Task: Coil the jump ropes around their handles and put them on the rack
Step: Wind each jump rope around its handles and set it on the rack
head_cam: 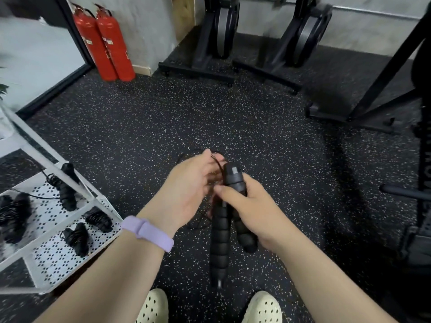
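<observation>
Several coiled ropes [70,194] already lie on the white perforated rack [70,250] at the near left: about five black bundles show on its shelf, one at the far edge with a loose tail of cord trailing left, so that part of the job looks largely done. One rope is in hand, held over the speckled floor [140,127] in the middle of the view, well apart from the rack. The right hand [249,210] grips the two handles [221,231] side by side, fingers and thumb curled round them near their upper ends, with the foam grips hanging down toward the shoes [154,306]. The left hand [186,192], with a lilac band [149,231] on its wrist, reaches in just beside the handle tops; its fingers look loosely curled toward the thin cord [217,164], and they seem to pinch or guide it, though the exact hold is hidden behind the hand. Cord loops hang loose beyond and below the hands, and no turns show on the handles yet, so I judge the winding of this rope is only starting. Left to do: wrap the cord round the pair, secure the end, and set the bundle on the rack beside the others. Whether more ropes wait out of view cannot be told.
</observation>
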{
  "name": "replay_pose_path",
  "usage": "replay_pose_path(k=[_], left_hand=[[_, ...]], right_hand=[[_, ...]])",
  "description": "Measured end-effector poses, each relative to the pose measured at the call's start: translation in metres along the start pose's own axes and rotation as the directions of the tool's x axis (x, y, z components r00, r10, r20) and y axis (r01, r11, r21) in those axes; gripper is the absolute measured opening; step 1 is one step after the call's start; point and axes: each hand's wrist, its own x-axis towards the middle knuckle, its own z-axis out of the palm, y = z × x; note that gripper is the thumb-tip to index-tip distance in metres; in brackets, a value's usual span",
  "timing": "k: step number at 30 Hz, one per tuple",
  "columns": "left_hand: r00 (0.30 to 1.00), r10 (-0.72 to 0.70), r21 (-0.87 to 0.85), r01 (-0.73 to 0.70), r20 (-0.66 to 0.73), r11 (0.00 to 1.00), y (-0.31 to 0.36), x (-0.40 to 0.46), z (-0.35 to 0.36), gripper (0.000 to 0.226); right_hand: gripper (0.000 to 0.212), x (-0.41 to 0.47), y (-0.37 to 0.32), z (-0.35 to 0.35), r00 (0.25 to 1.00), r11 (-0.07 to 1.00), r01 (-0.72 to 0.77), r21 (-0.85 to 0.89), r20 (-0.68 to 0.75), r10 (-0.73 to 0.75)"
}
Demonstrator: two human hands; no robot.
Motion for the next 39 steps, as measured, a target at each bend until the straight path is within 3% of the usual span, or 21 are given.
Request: replay_pose_path(k=[3, 9, 11, 13, 15, 20, 26, 30, 39], left_hand=[[0.999, -0.033, 0.256, 0.025, 0.029, 0.966, -0.011, -0.005, 0.009, 0.046], [0.975, -0.21, 0.449, 0.158, 0.067, 0.879, -0.021, -0.005, 0.019, 0.068], [0.964, -0.241, 0.516, 0.152, 0.111, 0.843, -0.02, -0.007, 0.018, 0.058], [0.964, -0.2, 0.561, 0.071, 0.173, 0.825, -0.022, -0.008, 0.017, 0.034], [0.975, -0.126, 0.538, 0.008, 0.181, 0.843, -0.021, -0.009, 0.018, 0.027], [0.993, -0.052, 0.475, -0.003, 0.102, 0.88, -0.023, -0.006, 0.022, 0.037], [0.996, 0.063, 0.377, -0.082, 0.064, 0.923, -0.024, -0.006, 0.027, 0.024], [0.998, 0.022, 0.289, -0.038, 0.059, 0.956, -0.026, -0.008, 0.033, 0.022], [0.996, 0.02, 0.272, -0.043, 0.088, 0.961, -0.022, -0.011, 0.035, 0.02]], right_hand=[[0.013, 0.006, -0.004, -0.007, 0.995, 0.994, -0.057, 0.094, -0.074, 0.064], [0.011, 0.013, -0.009, -0.021, 0.966, 0.967, -0.129, 0.222, -0.191, 0.173], [0.018, 0.013, -0.014, -0.025, 0.962, 0.948, -0.137, 0.288, -0.188, 0.196], [0.024, 0.011, -0.017, -0.029, 0.96, 0.935, -0.153, 0.321, -0.177, 0.218], [0.023, 0.01, -0.019, -0.031, 0.957, 0.92, -0.175, 0.351, -0.157, 0.242], [0.03, 0.008, -0.02, -0.026, 0.941, 0.898, -0.246, 0.365, -0.132, 0.311], [0.023, 0.009, -0.011, -0.026, 0.961, 0.939, -0.189, 0.288, -0.143, 0.237], [0.032, 0.01, -0.011, -0.022, 0.954, 0.923, -0.213, 0.321, -0.136, 0.267], [0.027, 0.012, -0.016, -0.023, 0.961, 0.936, -0.144, 0.322, -0.18, 0.21]])
